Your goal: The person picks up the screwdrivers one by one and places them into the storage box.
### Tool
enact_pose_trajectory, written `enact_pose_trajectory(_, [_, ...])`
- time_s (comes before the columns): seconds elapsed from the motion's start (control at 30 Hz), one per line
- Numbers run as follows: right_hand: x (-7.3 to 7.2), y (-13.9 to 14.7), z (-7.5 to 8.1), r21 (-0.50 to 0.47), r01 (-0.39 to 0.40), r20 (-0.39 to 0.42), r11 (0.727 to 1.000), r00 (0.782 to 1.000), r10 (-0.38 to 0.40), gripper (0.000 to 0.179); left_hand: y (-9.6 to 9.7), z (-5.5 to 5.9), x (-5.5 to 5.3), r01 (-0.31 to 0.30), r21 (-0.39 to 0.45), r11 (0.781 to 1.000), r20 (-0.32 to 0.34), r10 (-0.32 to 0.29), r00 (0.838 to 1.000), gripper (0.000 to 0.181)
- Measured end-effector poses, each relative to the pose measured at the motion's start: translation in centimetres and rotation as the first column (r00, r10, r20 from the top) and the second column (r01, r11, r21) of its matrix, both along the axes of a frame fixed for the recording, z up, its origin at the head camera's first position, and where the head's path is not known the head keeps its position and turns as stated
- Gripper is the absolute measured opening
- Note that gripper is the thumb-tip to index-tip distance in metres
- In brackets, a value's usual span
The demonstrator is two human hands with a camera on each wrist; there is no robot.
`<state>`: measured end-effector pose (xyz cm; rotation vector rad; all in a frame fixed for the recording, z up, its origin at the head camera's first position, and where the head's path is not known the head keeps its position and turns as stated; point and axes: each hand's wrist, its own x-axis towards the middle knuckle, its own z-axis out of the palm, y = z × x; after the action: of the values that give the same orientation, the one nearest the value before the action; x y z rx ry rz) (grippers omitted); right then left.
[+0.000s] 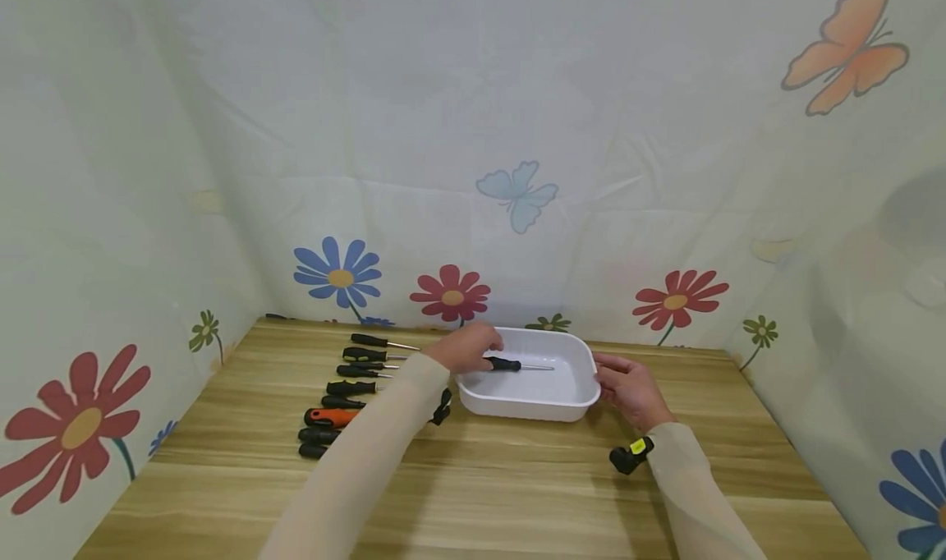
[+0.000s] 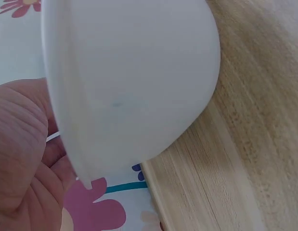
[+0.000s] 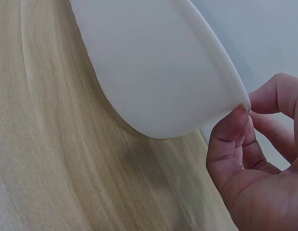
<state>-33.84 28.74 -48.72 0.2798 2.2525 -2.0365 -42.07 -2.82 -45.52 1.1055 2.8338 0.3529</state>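
A white plastic basin (image 1: 528, 408) stands on the wooden table. Inside it lies a screwdriver (image 1: 507, 364) with a black handle, its thin metal shaft pointing right. My left hand (image 1: 467, 348) reaches over the basin's left rim, fingers around the handle's end; the basin wall (image 2: 134, 82) hides those fingertips in the left wrist view. On the opposite side, my right hand (image 1: 632, 389) pinches the right rim between thumb and fingers, as the right wrist view shows of the hand (image 3: 264, 159) at the basin's edge (image 3: 158, 72).
Left of the basin, several screwdrivers lie in a column, mostly black-handled (image 1: 351, 388), one orange-handled (image 1: 330, 417); my left sleeve (image 1: 362, 461) covers some of their shafts. A flowered curtain (image 1: 443, 174) encloses the table (image 1: 517, 494) behind and at both sides.
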Motion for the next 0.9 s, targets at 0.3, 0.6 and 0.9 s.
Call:
enact_pose_trajectory(0.3, [0.0,-0.1,-0.1,0.012,0.014,0.004,1.000,1.000,-0.014,0.042,-2.1,0.2,1.4,-0.051,0.211,0.976,0.069,0.037,0.997,0.042])
enact_pose_trajectory(0.6, [0.1,0.1,-0.1,-0.029,0.010,0.004,1.000,1.000,-0.009,0.045,-4.4,0.7,3.0,-0.038,0.270,0.962,0.034,0.030,0.999,0.044])
enact_pose_trajectory(0.9, [0.0,0.0,-0.1,-0.062,0.013,-0.001,0.998,1.000,-0.013,0.045,-7.2,0.6,5.4,-0.090,0.264,0.960,0.028,0.085,0.996,0.043])
